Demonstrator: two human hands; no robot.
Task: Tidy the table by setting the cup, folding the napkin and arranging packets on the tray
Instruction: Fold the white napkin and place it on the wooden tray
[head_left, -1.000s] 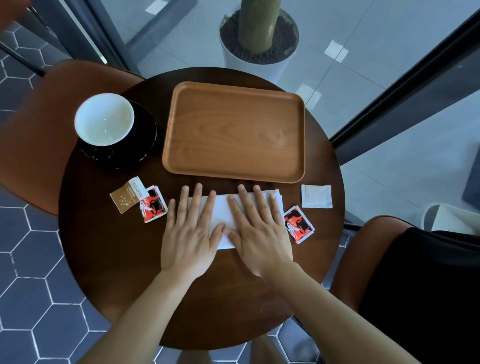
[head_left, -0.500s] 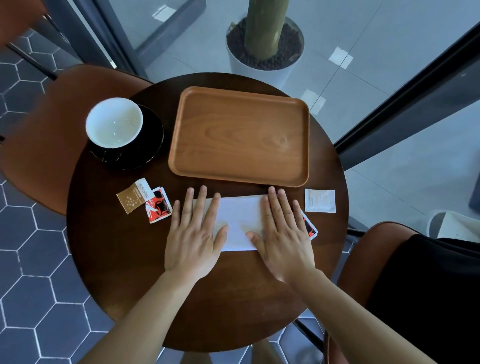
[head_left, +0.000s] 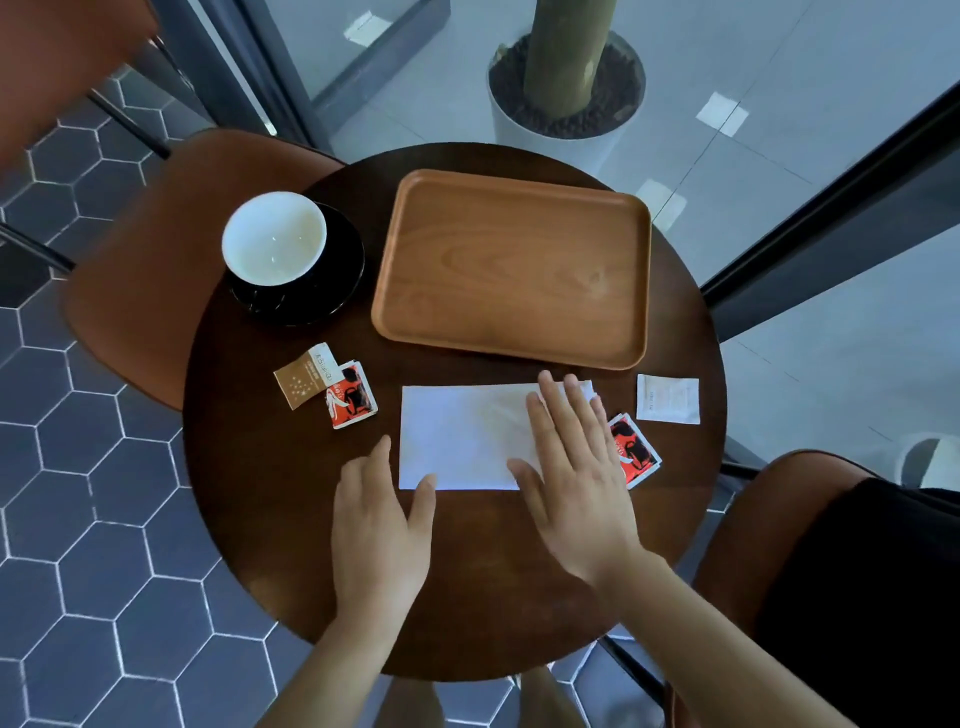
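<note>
Left hand (head_left: 382, 525) has been drawn back off the napkin (head_left: 457, 431) toward the near edge of the table (head_left: 467, 597). Its fingers are relaxed, nothing is gripped, and the thumb sits at the napkin's near-left corner. Right hand (head_left: 571, 467) has been slid to the napkin's right end and is pressed flat, fingers straight. Napkin is left smoothed as a long strip mid-table, just short of the tray (head_left: 511, 270). Crease is judged set; next fold or transfer is due. Cup (head_left: 274, 239) by the far-left edge, brown packet (head_left: 304, 376), red packet (head_left: 350, 397), second red packet (head_left: 636, 449) and white packet (head_left: 667, 399) are unmoved.
</note>
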